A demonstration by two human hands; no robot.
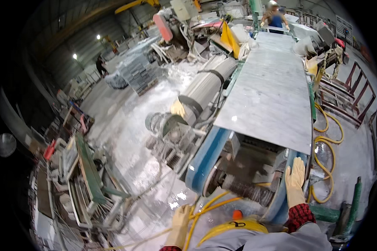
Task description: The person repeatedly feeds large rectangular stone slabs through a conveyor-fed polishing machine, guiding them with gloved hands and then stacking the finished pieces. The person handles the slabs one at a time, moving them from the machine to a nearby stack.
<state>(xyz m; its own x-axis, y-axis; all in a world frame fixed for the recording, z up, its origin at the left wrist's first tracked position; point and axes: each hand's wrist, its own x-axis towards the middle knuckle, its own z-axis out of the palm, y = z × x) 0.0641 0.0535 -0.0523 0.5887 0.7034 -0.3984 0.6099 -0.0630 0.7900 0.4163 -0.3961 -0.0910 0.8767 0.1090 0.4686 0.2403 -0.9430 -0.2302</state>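
A pale grey-white stone slab lies on a belt conveyor and overhangs the nearer part of its frame. My right hand, in a cream rubber glove, rests with straight fingers on the right blue belt, just below the slab's near right corner. The left blue belt runs under the slab's near left corner. Lower down, my gloved left hand is beside yellow hoses, its fingers loosely bent and partly hidden. I see nothing held in either hand. A yellow apron covers my front.
A dusty motor and a ribbed grey cylinder stand left of the conveyor. A loose glove hangs there. Yellow hose coils at the right near a dark red rack. A co-worker stands at the far end.
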